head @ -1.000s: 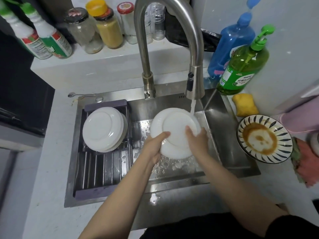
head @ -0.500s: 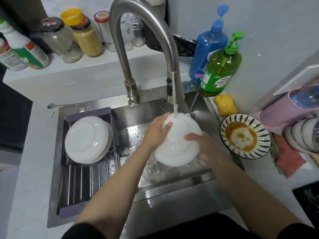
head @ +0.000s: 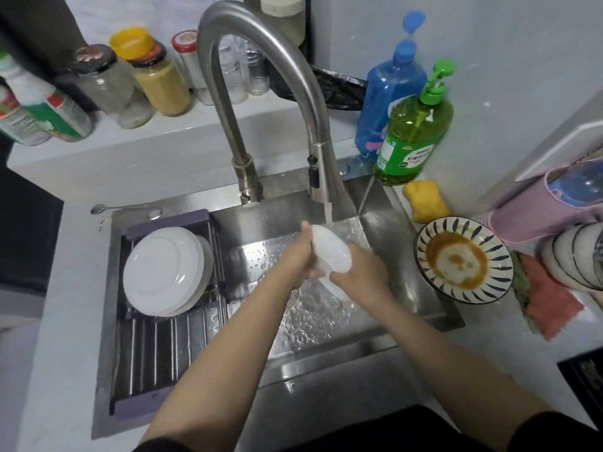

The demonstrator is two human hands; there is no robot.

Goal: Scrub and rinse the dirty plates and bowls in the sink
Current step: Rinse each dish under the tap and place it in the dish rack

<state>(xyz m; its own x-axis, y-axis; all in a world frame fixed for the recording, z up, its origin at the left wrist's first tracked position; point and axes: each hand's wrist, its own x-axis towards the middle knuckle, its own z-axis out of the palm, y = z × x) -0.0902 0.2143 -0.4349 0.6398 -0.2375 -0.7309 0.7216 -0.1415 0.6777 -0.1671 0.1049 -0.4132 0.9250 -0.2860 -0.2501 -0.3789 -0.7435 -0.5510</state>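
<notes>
Water falls from the faucet point(head: 321, 177) onto the upper edge of a white plate point(head: 331, 252), which is held tilted nearly on edge over the sink point(head: 408, 288). The plate sits between the two hands: the left hand point(head: 298, 259) presses against its left face with fingers reaching up toward the rim, and the right hand point(head: 360, 272) wraps the lower right side, so both hands are closed on the plate. Its visible face is plain glossy white and wet, blurred, with no stain that can be made out; its lower edge pokes out below the right hand. Beneath it, water splashes across the steel basin floor.

In the left part of the sink, a dark drying rack point(head: 156, 347) holds a stack of clean white plates point(head: 163, 272) leaning at its far end. On the counter just right of the sink stands a striped bowl point(head: 463, 259) with brown sauce residue smeared over its inside. A yellow sponge point(head: 425, 200) lies just behind that bowl, near a green soap bottle point(head: 412, 135) and a blue bottle point(head: 388, 89).
</notes>
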